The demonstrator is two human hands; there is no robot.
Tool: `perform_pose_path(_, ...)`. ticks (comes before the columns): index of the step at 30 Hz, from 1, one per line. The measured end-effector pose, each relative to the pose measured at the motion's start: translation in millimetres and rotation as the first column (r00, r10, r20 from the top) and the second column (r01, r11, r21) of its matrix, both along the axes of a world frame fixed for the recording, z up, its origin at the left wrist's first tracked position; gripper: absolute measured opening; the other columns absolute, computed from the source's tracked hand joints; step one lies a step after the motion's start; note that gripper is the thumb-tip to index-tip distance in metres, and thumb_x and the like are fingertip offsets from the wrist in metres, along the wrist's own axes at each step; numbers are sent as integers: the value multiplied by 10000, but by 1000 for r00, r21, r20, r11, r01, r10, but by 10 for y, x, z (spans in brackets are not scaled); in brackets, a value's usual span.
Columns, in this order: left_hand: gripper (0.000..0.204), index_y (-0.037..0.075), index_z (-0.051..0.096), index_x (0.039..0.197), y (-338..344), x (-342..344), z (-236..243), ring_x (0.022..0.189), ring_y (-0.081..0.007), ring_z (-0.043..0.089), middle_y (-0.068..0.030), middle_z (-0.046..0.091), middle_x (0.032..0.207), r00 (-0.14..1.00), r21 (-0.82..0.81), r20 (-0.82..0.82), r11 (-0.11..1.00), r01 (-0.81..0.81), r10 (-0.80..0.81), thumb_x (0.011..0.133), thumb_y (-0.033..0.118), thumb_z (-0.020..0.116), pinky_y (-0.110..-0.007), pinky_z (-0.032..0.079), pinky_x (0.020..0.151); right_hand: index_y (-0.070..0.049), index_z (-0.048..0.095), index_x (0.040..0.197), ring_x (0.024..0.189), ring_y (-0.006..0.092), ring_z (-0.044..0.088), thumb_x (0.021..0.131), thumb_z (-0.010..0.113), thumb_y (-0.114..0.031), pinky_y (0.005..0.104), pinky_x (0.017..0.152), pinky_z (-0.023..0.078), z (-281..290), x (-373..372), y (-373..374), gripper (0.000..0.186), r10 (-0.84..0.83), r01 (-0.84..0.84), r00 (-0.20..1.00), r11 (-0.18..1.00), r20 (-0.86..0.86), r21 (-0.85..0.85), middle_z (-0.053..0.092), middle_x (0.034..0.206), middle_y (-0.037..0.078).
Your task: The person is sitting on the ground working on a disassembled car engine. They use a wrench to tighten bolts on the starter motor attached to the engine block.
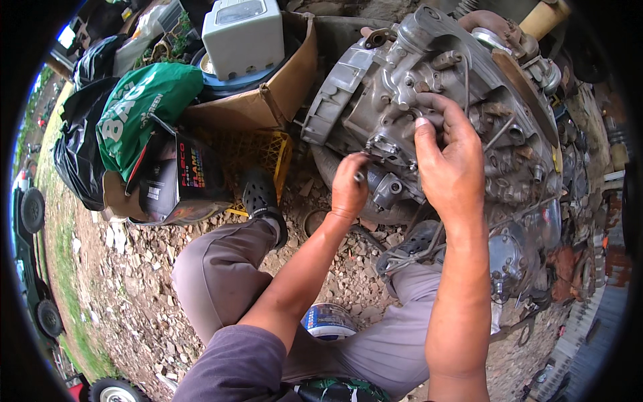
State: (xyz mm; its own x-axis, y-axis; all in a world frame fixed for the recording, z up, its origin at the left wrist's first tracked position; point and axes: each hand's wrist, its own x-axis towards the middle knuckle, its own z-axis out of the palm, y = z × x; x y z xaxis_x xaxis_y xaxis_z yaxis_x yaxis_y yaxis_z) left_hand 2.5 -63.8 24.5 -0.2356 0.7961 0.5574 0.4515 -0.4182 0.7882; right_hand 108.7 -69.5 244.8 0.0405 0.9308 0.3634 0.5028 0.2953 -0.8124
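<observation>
A large grey metal engine (395, 100), greasy and full of castings, bolts and pipes, lies in front of me. My left hand (350, 187) is closed at its lower left side, next to a round metal fitting (386, 189). The end of a small metal cylinder (360, 177) shows at its fingers; the rest is hidden. My right hand (452, 157) is raised over the engine's middle. Its index finger is bent against or just above a metal housing, and the thumb tip stands apart from it. Nothing shows between them; the other fingers are curled.
A cardboard box (288, 80) holding a pale grey appliance (242, 37) stands at the far left, by a yellow crate (271, 157). A green bag (144, 110) rests on another carton. A white bucket (329, 321) sits between my legs on stony ground. Metal parts (522, 248) lie at right.
</observation>
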Motion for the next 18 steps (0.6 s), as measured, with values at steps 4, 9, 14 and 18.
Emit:
perform_pose_path(4, 206, 24, 475, 1101, 207, -151, -62, 986, -218, 633, -128, 625, 1069, 780, -265, 600, 964, -16, 178, 906, -34, 514, -331, 486, 863, 3, 584, 1103, 751, 147, 566, 880, 542, -54, 272, 672, 460, -1, -32, 2, 234, 2, -3, 999, 1000, 42, 25, 628, 845, 72)
perform_pose_path(9, 214, 71, 453, 1190, 378, -410, -116, 1011, -222, 625, -88, 619, 1134, 147, -347, 938, 843, 412, 314, 977, 73, 433, -367, 520, 825, 10, 582, 1101, 699, 63, 516, 889, 539, -36, 223, 644, 439, 8, 10, -15, 221, -13, 11, 998, 1000, 60, 23, 605, 800, 18)
perform_pose_path(14, 166, 84, 507, 1131, 370, -470, -142, 951, -207, 622, -63, 619, 1132, 128, -387, 921, 819, 424, 368, 993, 123, 423, -359, 530, 798, 4, 584, 1104, 855, 348, 665, 850, 556, -91, 402, 734, 510, 38, -9, -24, 273, 5, -5, 1000, 1000, 29, -1, 664, 929, 218)
perform_pose_path(18, 160, 81, 497, 1132, 421, -446, -95, 943, -210, 618, -62, 612, 1105, 153, -393, 920, 851, 348, 361, 985, 110, 442, -372, 537, 817, 6, 582, 1106, 855, 349, 665, 849, 557, -88, 403, 734, 510, 50, -28, -29, 274, 1, 0, 1000, 999, 19, -35, 663, 928, 223)
